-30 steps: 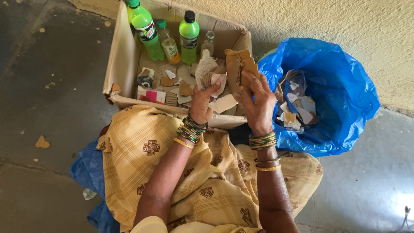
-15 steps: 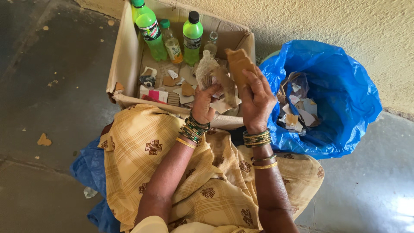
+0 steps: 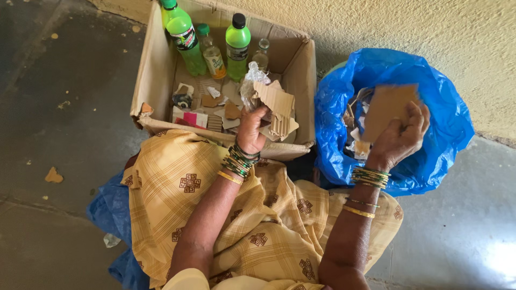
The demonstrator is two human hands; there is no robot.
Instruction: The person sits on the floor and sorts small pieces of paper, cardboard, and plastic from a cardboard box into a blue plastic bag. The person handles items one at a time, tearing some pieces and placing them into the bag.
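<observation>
My left hand grips a torn piece of corrugated cardboard together with a crumpled clear plastic scrap, just over the near wall of the cardboard box. My right hand holds a flat brown cardboard piece above the open blue plastic bag, which contains paper and cardboard scraps. Both wrists wear green and gold bangles. My lap is covered in yellow patterned cloth.
Inside the box stand two green bottles, a small pale bottle and a small glass bottle, with cardboard scraps on its floor. A rough yellow wall runs behind. Grey floor with a cardboard crumb lies left.
My right hand has pulled a cardboard piece away from the left hand and carried it right, over the blue bag. The left hand stays at the box with the remaining cardboard.
</observation>
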